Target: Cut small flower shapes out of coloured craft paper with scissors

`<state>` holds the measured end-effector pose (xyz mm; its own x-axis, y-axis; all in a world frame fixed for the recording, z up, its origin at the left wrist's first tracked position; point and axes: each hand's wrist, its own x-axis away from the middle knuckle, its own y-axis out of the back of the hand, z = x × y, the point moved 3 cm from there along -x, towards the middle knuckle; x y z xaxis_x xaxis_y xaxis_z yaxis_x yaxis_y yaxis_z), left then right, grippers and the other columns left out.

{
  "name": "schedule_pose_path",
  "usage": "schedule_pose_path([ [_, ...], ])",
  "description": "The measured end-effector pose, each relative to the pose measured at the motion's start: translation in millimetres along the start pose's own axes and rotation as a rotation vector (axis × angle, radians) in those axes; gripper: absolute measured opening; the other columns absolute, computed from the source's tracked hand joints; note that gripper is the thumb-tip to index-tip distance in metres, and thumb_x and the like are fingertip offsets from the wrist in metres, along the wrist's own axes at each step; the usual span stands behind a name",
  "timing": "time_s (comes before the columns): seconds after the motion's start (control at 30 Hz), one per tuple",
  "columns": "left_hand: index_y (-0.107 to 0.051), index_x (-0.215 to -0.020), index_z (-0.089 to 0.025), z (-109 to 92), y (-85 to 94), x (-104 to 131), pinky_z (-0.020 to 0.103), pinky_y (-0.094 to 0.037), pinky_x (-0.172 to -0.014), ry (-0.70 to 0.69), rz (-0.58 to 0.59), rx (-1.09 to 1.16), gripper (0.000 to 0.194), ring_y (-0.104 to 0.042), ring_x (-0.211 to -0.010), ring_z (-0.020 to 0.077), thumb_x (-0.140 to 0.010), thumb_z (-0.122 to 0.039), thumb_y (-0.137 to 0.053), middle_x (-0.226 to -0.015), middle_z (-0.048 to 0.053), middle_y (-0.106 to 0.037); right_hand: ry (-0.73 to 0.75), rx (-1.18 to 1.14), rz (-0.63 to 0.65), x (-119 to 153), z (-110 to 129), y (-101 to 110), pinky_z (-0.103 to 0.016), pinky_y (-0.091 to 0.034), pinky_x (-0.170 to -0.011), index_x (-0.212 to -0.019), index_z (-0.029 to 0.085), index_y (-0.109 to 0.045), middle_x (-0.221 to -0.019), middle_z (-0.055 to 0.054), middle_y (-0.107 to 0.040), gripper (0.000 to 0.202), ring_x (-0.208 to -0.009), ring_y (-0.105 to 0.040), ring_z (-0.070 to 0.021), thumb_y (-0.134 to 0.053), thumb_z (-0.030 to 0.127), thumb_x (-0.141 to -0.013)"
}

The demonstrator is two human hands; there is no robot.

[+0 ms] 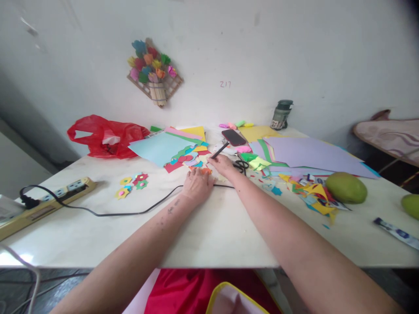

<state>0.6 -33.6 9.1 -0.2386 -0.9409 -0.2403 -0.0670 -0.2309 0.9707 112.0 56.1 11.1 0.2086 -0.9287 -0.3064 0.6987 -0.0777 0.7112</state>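
My right hand (pixel 222 165) is closed around a black pen (pixel 220 150), which slants up and to the right. Beside it, my left hand (pixel 199 185) lies palm down on the table, its fingers stretched forward. Close to its fingertips is something small and orange (pixel 206 171); whether they touch it I cannot tell. Just beyond both hands lie cut paper pieces (pixel 186 159) in red, blue, green and other colours. Black-handled scissors (pixel 241 165) rest to the right of my right hand, partly hidden by it.
Paper flowers (pixel 140 179) lie left. A black cable (pixel 127 214) runs from the power strip (pixel 62 196) under my left hand. Coloured sheets (pixel 307 150), a phone (pixel 233 138), a red bag (pixel 111 139), a bottle (pixel 282 115), paper scraps (pixel 317 198) and a green fruit (pixel 346 187) surround the work area.
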Motion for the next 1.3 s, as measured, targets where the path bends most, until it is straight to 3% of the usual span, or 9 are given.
schedule_pose_path([
  [0.27,-0.059,-0.117,-0.017,-0.4,2.2,1.6,0.042,-0.035,-0.102,0.015,-0.001,0.050,0.042,-0.042,-0.127,0.0302,-0.091,-0.043,-0.039,-0.143,0.014,-0.042,0.047,-0.117,0.014,-0.9,-3.8,-6.1,-0.024,-0.047,-0.078,-0.092,0.017,-0.070,-0.087,-0.006,-0.074,0.028,-0.085,-0.068,-0.0161,-0.051,0.037,-0.090],
  [0.5,-0.062,-0.112,-0.015,-1.5,2.0,0.6,0.038,-0.034,-0.103,-0.066,-0.016,0.021,0.039,-0.049,-0.117,0.0262,-0.092,-0.039,-0.039,-0.116,0.013,-0.060,0.008,0.027,-0.005,-0.4,-2.0,-6.6,-0.025,-0.047,-0.077,-0.095,0.018,-0.071,-0.090,-0.006,-0.074,0.031,-0.088,-0.068,-0.0176,-0.052,0.041,-0.089],
  [0.9,-0.058,-0.118,-0.015,0.5,0.2,1.5,0.035,-0.038,-0.100,-0.067,0.019,0.046,0.042,-0.048,-0.119,0.0260,-0.093,-0.040,-0.036,-0.122,0.012,-0.058,0.044,0.133,-0.012,1.2,0.6,-6.4,-0.027,-0.045,-0.082,-0.095,0.020,-0.073,-0.095,-0.007,-0.074,0.035,-0.094,-0.066,-0.0198,-0.053,0.047,-0.087],
  [1.3,-0.052,-0.126,-0.015,0.0,0.6,3.9,0.036,-0.039,-0.100,-0.054,0.042,0.050,0.051,-0.046,-0.123,0.0269,-0.092,-0.050,-0.036,-0.127,0.013,-0.054,0.053,0.063,0.039,-0.3,-2.7,-9.5,-0.023,-0.044,-0.071,-0.090,0.016,-0.071,-0.084,-0.005,-0.073,0.031,-0.080,-0.065,-0.0159,-0.052,0.040,-0.089],
])
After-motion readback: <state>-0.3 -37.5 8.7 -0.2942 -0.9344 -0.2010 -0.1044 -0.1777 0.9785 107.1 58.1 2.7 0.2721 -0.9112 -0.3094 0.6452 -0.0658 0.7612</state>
